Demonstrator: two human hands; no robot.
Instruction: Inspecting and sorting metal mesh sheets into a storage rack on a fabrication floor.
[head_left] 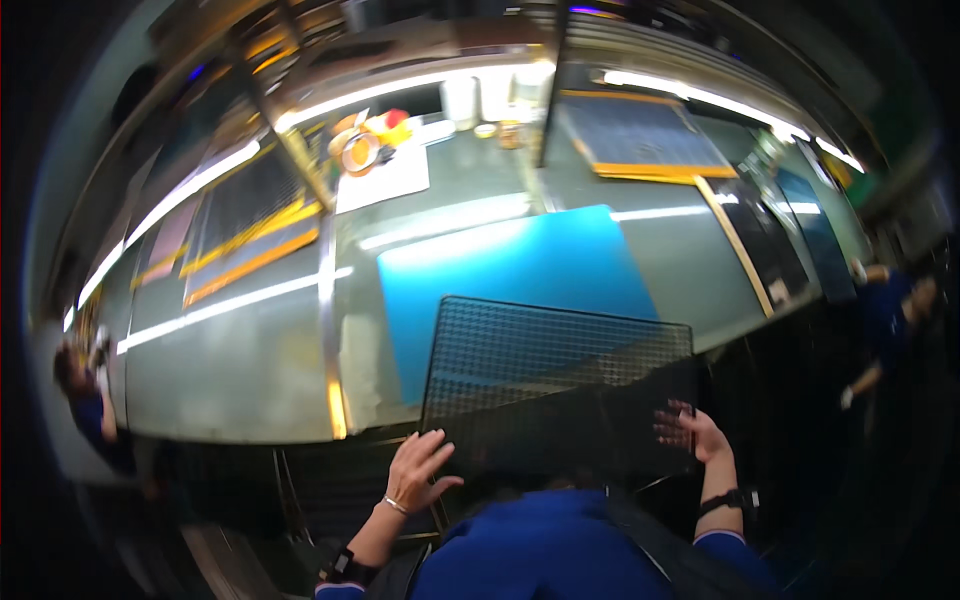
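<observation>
A black-framed mesh panel rises in front of my body and overlaps the table's front edge. My left hand is at its left edge, fingers stretched out and thumb apart, closed on nothing that I can see. My right hand is by the panel's right side. Its fingers look dark and spread, seemingly seen through the mesh; whether they touch it I cannot tell. Beyond the panel, a bright blue sheet lies flat on the table. The panel's lower part blends into the dark below the table.
The long grey-green table carries orange-edged screens at the back right and more orange-edged frames at the left. Tape rolls rest on white paper. Metal posts stand along the table. One person is far left, another far right.
</observation>
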